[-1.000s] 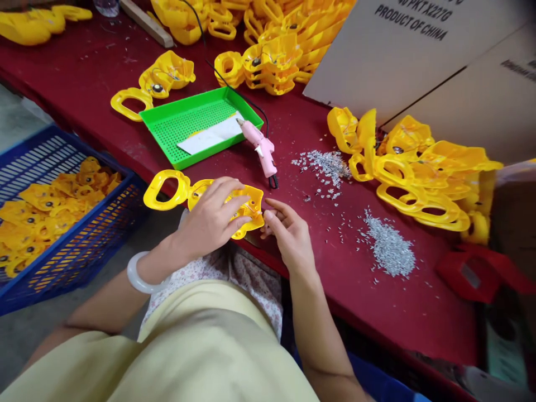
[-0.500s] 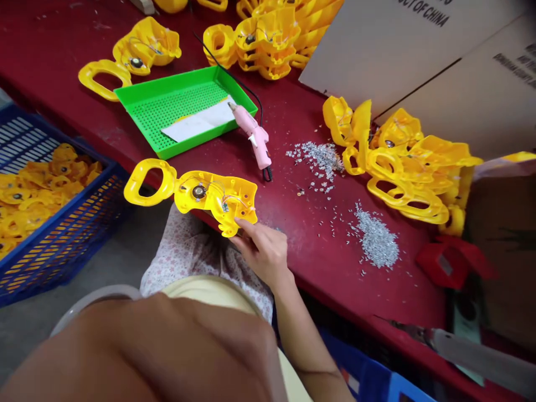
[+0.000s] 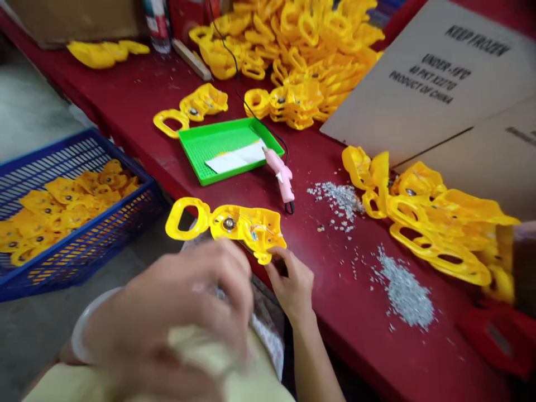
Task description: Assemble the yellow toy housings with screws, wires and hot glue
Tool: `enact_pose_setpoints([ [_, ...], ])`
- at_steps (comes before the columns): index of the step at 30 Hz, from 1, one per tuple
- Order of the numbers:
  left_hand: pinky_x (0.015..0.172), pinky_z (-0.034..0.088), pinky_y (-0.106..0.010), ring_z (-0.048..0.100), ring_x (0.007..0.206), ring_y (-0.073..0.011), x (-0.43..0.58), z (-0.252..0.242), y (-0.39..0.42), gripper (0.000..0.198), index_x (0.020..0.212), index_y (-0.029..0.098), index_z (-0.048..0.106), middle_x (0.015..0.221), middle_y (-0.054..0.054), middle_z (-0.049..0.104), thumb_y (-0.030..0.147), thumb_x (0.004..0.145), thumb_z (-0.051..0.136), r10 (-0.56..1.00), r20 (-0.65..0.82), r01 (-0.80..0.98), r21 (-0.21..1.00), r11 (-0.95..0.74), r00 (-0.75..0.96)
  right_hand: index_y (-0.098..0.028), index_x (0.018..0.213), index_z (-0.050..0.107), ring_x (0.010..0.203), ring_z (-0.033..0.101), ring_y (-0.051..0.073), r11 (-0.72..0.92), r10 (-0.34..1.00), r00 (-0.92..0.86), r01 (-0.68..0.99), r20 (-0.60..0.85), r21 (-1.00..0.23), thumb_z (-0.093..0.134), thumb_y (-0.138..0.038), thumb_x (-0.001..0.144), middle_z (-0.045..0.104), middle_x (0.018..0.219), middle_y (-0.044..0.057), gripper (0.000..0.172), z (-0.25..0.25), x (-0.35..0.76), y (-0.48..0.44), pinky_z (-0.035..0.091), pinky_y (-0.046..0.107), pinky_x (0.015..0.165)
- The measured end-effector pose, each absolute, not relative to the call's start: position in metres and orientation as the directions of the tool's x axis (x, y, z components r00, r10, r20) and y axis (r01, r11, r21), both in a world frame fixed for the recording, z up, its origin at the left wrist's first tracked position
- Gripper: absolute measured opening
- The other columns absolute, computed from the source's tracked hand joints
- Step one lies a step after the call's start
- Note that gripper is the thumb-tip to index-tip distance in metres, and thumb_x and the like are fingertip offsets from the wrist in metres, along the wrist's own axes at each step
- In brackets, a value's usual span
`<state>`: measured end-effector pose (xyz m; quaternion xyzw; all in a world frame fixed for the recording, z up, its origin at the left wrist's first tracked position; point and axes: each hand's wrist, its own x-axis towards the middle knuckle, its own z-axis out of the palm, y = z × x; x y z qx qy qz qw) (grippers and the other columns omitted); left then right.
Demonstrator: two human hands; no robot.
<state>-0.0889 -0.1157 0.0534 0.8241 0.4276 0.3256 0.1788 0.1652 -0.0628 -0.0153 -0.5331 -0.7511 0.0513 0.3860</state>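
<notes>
The left hand [image 3: 176, 312] is a total blur, so no telling what its fingers are up to, and the bangle [image 3: 90, 318] smears with it. The wires [image 3: 253, 230] on the yellow plastic piece [image 3: 268, 226] are too thin to follow. The silver bits [image 3: 404, 296] are too tiny to identify, and the bottle [image 3: 158, 22] gets cut off by the top edge.

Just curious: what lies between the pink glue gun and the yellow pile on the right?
Silvery flakes on the red bench separate the pink glue gun and yellow pile, in the head view.
</notes>
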Motion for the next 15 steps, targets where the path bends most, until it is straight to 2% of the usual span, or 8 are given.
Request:
enact_pose_setpoints([
  [5, 0.098, 0.044, -0.047, 0.052, 0.113, -0.0283, -0.086, 0.029, -0.034, 0.050, 0.130, 0.022, 0.055, 0.116, -0.012, 0.059, 0.052, 0.089, 0.056, 0.816, 0.368, 0.686, 0.444, -0.576, 0.446, -0.020, 0.094, 0.059, 0.055, 0.064, 0.010, 0.450, 0.839, -0.112, 0.692, 0.532, -0.564, 0.058, -0.020, 0.087, 0.068, 0.070, -0.002, 0.007, -0.013, 0.168, -0.062, 0.051, 0.018, 0.054],
  [10, 0.099, 0.044, -0.049, 0.051, 0.112, -0.0283, -0.088, 0.008, -0.017, 0.053, 0.135, 0.017, 0.048, 0.116, -0.013, 0.057, 0.046, 0.092, 0.055, 0.800, 0.286, 0.724, 0.343, -0.599, 0.527, -0.020, 0.097, 0.060, 0.058, 0.065, 0.009, 0.486, 0.829, -0.133, 0.652, 0.544, -0.582, 0.058, -0.021, 0.087, 0.069, 0.072, -0.001, 0.010, -0.017, 0.169, -0.062, 0.053, 0.016, 0.056],
  [12, 0.100, 0.045, -0.047, 0.051, 0.110, -0.0265, -0.090, 0.005, -0.020, 0.046, 0.135, 0.017, 0.048, 0.113, -0.012, 0.056, 0.038, 0.094, 0.052, 0.787, 0.307, 0.712, 0.337, -0.616, 0.536, -0.019, 0.109, 0.060, 0.064, 0.069, 0.011, 0.458, 0.847, -0.094, 0.631, 0.524, -0.626, 0.060, -0.023, 0.087, 0.073, 0.081, 0.003, 0.023, -0.020, 0.170, -0.067, 0.057, 0.019, 0.060],
  [15, 0.098, 0.046, -0.042, 0.052, 0.109, -0.0245, -0.100, 0.010, -0.016, 0.044, 0.136, 0.019, 0.045, 0.114, -0.012, 0.056, 0.033, 0.095, 0.051, 0.784, 0.389, 0.722, 0.329, -0.609, 0.484, -0.019, 0.129, 0.053, 0.073, 0.072, 0.016, 0.290, 0.897, 0.095, 0.608, 0.431, -0.739, 0.066, -0.032, 0.084, 0.074, 0.092, 0.008, 0.049, -0.025, 0.176, -0.080, 0.060, 0.025, 0.064],
])
